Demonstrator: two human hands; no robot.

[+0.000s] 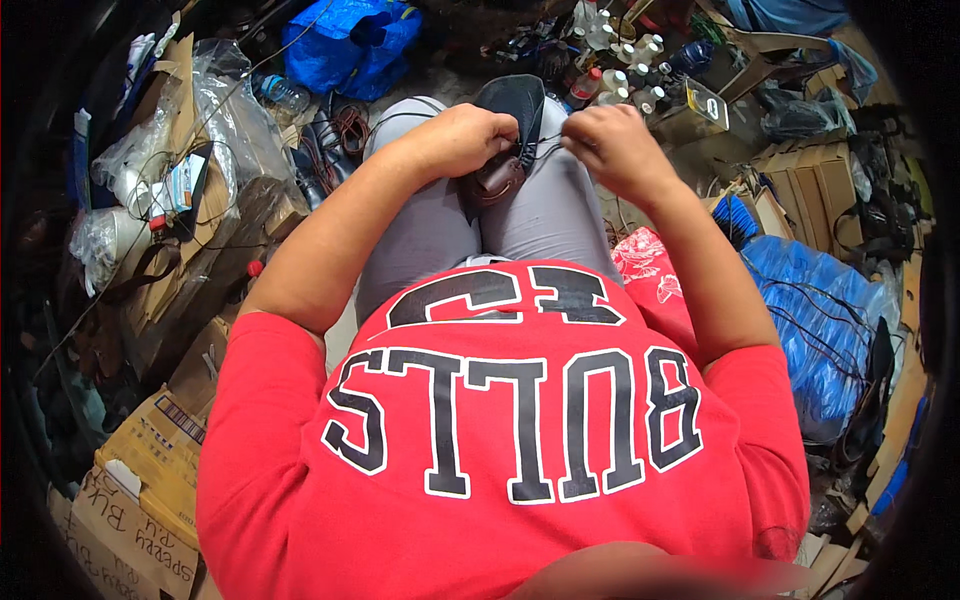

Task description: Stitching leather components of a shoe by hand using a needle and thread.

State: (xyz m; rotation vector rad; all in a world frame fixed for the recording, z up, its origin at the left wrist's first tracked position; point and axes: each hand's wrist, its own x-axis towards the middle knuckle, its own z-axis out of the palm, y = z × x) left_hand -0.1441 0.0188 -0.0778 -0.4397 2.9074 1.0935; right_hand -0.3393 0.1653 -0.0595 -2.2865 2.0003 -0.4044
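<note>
A brown leather shoe [497, 184] with a dark sole [512, 97] rests between my knees, its sole side turned partly up. My left hand [470, 138] is closed on the shoe's edge, fingertips near the middle of its side. To the right of the shoe, my right hand [618, 147] is raised above my thigh with its fingers curled together. A thin dark thread [547, 151] runs from the shoe toward these fingers, which appear pinched on it. Whether a needle or awl is also in them is hidden.
Beyond my knees sit a blue bag [352, 45] and several small bottles [640, 75]. Dark shoes [325, 150] lie beside my left knee. Cardboard and plastic wrap [215, 110] pile up at left; a blue plastic-wrapped bundle [808, 330] and a cardboard box [805, 190] stand at right.
</note>
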